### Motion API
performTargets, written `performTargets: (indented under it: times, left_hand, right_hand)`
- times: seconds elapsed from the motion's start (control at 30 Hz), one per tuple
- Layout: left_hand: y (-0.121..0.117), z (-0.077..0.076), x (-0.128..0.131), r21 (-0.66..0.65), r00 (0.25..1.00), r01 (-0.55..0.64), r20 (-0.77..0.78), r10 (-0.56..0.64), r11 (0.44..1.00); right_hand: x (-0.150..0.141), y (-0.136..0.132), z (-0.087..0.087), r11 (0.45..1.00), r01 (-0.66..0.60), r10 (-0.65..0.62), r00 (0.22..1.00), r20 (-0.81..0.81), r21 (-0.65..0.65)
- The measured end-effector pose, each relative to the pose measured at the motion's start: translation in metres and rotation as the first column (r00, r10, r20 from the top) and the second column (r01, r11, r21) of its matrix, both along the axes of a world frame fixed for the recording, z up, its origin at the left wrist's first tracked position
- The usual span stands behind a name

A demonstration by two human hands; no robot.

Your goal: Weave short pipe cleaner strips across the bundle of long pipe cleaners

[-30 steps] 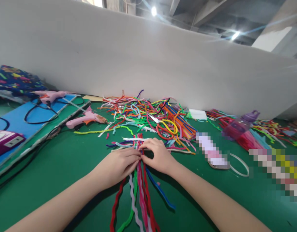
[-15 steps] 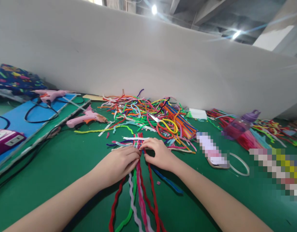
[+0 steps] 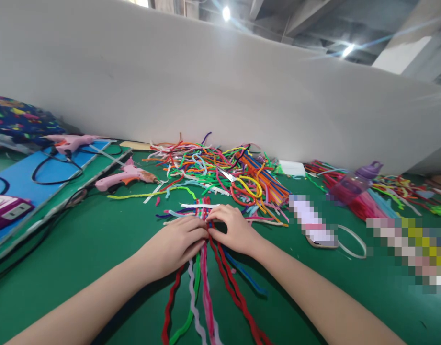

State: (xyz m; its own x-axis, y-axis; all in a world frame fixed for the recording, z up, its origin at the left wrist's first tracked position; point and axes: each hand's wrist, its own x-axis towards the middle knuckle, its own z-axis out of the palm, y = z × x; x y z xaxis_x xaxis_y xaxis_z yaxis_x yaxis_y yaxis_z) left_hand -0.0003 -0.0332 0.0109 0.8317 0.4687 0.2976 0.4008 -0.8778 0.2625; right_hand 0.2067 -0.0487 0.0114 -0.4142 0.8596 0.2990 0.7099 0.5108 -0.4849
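Observation:
Long pipe cleaners run toward me from a small woven strip: pink [image 3: 207, 292], pale lilac [image 3: 194, 306], green [image 3: 187, 326] and red [image 3: 238, 297]. My left hand [image 3: 177, 242] lies over the weave, its fingers bent and pressed onto the strands. Beside it, almost touching, my right hand [image 3: 232, 227] pinches red pipe cleaners between thumb and fingers. Shorter cross pieces, among them a white one [image 3: 191, 206], stick out past the fingers. The centre of the weave is hidden by both hands.
Behind lies a tangled heap of pipe cleaners [image 3: 191, 163] with yellow-handled scissors [image 3: 251, 187]. At left are pink glue guns [image 3: 125, 176] [image 3: 71, 143], cords and a purple power strip [image 3: 12, 211]. A blurred phone [image 3: 313, 223] and purple bottle [image 3: 355, 184] stand right.
The red strands at the right have come together, their upper ends now closer to the fingers of my right hand. That hand has shifted slightly left; my left hand stays on the weave.

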Motion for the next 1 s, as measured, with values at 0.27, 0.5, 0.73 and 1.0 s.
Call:
performTargets:
  times: [0.27, 0.5, 0.73, 1.0]
  left_hand:
    - [0.0048, 0.0001, -0.0020, 0.186, 0.992, 0.123, -0.054, -0.115, 0.975]
    - [0.0047, 0.0023, -0.0021, 0.272, 0.976, 0.216, -0.056, -0.209, 0.938]
    - [0.0044, 0.0016, -0.0026, 0.197, 0.968, 0.248, -0.079, -0.237, 0.949]
    - [0.0015, 0.0056, -0.0021, 0.243, 0.970, 0.241, -0.062, -0.233, 0.939]
  right_hand:
    - [-0.0012, 0.0004, -0.0039, 1.000, 0.007, -0.007, 1.000, -0.024, 0.000]
    - [-0.0002, 0.0024, -0.0021, 0.999, 0.000, -0.002, 0.999, -0.049, -0.032]
    - [0.0027, 0.0049, -0.0002, 0.992, -0.007, -0.005, 0.995, -0.095, -0.127]
    - [0.0027, 0.0033, 0.0021, 0.994, -0.012, 0.000, 0.995, -0.103, -0.111]
